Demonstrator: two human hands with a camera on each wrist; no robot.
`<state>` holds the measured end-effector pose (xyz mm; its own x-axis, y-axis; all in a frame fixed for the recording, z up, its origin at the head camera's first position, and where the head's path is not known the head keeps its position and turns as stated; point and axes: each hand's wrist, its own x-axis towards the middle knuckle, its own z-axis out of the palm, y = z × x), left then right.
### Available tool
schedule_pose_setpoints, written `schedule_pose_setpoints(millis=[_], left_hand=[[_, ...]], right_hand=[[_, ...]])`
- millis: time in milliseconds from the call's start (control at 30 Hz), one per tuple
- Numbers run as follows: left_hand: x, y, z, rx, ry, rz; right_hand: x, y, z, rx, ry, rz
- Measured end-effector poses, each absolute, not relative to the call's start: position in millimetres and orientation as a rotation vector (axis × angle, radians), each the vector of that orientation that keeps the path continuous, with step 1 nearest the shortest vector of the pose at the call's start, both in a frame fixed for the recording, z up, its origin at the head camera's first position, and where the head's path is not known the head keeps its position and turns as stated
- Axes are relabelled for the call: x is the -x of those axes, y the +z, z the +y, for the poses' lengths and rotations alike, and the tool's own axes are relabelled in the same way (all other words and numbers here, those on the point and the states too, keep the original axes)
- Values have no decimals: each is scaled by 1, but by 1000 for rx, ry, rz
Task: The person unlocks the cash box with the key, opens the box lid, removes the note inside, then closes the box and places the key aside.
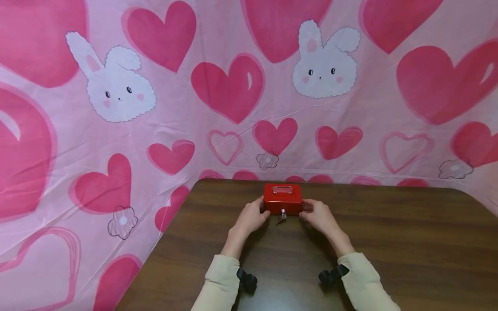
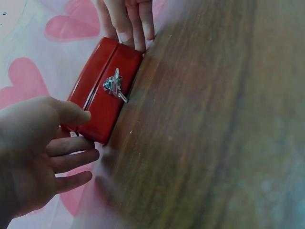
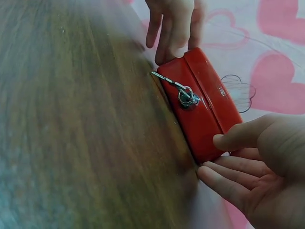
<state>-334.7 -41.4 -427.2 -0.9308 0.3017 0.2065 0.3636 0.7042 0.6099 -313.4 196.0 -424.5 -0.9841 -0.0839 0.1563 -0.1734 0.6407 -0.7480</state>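
Note:
A small red metal cash box [image 1: 283, 205] is at the far side of the brown table, its lid down and a silver handle [image 1: 282, 190] on top. Keys [image 1: 282, 216] on a ring hang from the lock in its front face. My left hand [image 1: 250, 217] grips the box's left end, the thumb at the front corner and the fingers along the side. At the opposite end my right hand [image 1: 319, 216] holds it the same way, as the right wrist view shows with its thumb [image 3: 233, 137] on the front corner.
The wood-grain table [image 1: 389, 242] ends just behind the box. Beyond it hangs a pink cloth [image 1: 229, 39] printed with hearts and rabbits, also along the left side. Black wrist cameras [image 1: 247, 281] are strapped at both cream sleeves [image 1: 219, 280].

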Motion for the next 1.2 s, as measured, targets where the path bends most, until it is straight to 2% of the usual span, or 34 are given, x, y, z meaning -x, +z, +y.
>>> schedule_pose_setpoints(millis=[600,900,1200], left_hand=[[333,-421,-38,535,-987,-2855],[333,-424,-34,303,-962,-2761],[337,-426,-33,275,-1097,-2740]], right_hand=[[313,-420,194,-260,1106,-2778],[313,-427,182,-133,1073,-2706],[313,-426,182,-79,1027,-2683]])
